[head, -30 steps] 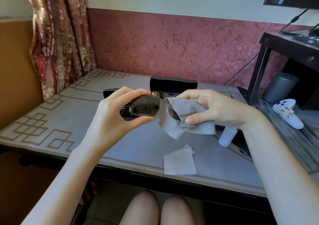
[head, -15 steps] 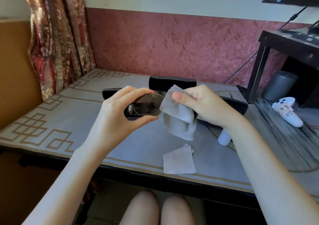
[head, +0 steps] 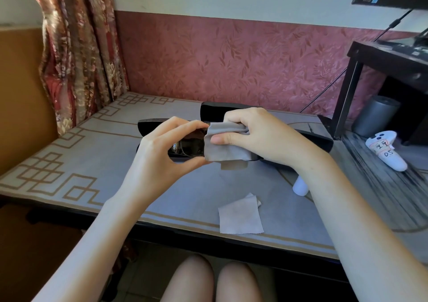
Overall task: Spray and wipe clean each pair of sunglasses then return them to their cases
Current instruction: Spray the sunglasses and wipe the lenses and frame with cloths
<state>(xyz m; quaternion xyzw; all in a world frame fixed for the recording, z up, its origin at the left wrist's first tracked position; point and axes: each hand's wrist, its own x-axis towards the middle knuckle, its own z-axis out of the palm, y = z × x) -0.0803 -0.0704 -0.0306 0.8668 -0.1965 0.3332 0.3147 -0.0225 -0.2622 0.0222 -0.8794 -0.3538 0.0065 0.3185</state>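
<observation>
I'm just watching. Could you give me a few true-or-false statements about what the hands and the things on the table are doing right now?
1. The left hand holds the sunglasses. True.
2. The right hand presses a grey cloth against the sunglasses. True.
3. The spare cloth is draped over the white bottle. False: it lies flat on the table, apart from the bottle.
4. The sunglasses rest inside a case. False: they are held up above the table, in front of the black cases.
5. A white controller lies far right. True.
</observation>
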